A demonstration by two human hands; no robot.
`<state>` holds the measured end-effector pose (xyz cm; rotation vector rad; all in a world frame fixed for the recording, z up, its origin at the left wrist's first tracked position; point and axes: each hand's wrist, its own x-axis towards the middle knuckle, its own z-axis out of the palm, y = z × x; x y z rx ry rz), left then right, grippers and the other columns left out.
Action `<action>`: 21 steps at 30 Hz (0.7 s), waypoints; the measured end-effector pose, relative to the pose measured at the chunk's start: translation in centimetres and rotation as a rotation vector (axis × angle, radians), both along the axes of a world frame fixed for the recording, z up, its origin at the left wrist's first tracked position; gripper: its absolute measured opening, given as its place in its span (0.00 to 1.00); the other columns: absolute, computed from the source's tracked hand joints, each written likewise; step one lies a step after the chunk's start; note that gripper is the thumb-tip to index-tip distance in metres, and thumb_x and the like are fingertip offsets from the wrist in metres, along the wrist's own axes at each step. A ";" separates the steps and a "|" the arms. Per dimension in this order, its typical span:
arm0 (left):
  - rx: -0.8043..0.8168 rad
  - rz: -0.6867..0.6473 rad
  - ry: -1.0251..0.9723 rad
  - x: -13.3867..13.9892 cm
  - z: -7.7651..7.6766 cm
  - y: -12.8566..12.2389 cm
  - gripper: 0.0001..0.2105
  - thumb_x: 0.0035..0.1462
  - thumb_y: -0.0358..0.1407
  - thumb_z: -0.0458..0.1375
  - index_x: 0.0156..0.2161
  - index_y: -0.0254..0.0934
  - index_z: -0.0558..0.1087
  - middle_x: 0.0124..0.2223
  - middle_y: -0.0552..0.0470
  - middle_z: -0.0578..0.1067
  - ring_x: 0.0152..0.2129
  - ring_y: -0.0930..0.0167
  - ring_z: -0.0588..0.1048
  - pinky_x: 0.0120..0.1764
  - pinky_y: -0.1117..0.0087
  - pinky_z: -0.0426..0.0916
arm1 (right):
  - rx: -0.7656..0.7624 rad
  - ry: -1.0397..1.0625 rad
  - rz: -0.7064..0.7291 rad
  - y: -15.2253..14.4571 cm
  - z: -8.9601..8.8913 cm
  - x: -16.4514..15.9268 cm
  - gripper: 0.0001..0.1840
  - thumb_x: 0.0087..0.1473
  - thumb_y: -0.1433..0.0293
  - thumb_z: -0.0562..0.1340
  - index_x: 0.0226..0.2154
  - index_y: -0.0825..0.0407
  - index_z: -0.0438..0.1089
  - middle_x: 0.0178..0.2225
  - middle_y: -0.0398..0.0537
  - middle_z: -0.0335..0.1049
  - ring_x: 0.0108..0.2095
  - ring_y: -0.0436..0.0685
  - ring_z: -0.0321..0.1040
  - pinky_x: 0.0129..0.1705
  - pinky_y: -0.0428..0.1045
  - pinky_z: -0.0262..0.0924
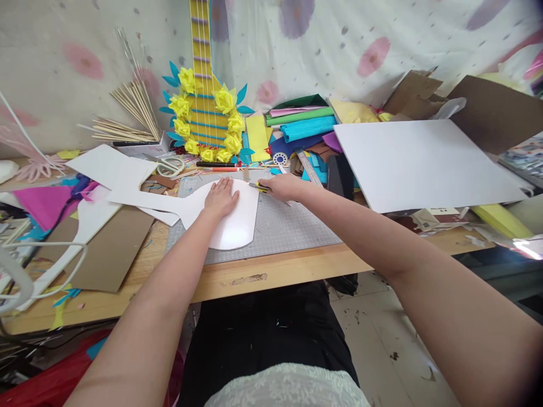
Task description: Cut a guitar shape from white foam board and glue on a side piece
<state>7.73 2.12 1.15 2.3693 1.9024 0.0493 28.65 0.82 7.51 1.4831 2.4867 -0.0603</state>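
A white foam board piece (237,226), cut in a guitar-like outline with a long neck to the left, lies on a grey cutting mat (292,226). My left hand (221,198) rests flat on its wide body, fingers spread. At the board's upper right corner, my right hand (280,186) is closed around a yellow and black utility knife (259,187). The knife's tip points left, at or very near the board's edge; whether the blade touches it I cannot tell.
Behind stands a yellow guitar craft (207,118) with paper roses. A large white board (424,164) lies at the right. White offcuts (112,169), scissors (170,166) and brown cardboard (110,249) are at the left. Wooden sticks (136,113) and rolled coloured paper (307,129) sit along the back.
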 end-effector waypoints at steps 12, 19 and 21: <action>0.005 -0.004 -0.023 -0.1 -0.2 0.2 0.30 0.62 0.44 0.37 0.65 0.30 0.51 0.68 0.46 0.48 0.65 0.67 0.46 0.64 0.61 0.40 | -0.035 0.026 -0.028 -2.6 -0.6 2.0 0.28 0.59 0.67 0.47 0.61 0.51 0.54 0.46 0.62 0.71 0.43 0.64 0.69 0.36 0.51 0.55; 0.011 -0.007 -0.019 0.0 0.0 -0.1 0.30 0.62 0.43 0.37 0.65 0.31 0.51 0.68 0.46 0.49 0.65 0.67 0.46 0.64 0.61 0.40 | -0.044 -0.002 -0.051 -3.9 -0.4 2.3 0.29 0.59 0.66 0.46 0.62 0.51 0.53 0.46 0.62 0.71 0.43 0.64 0.69 0.35 0.51 0.55; 0.014 -0.009 -0.017 0.1 0.1 -0.2 0.29 0.62 0.43 0.37 0.65 0.31 0.51 0.68 0.46 0.49 0.65 0.67 0.46 0.64 0.61 0.41 | -0.047 -0.004 -0.058 -4.0 -0.2 2.4 0.29 0.59 0.66 0.47 0.62 0.51 0.53 0.46 0.61 0.71 0.43 0.64 0.69 0.35 0.51 0.55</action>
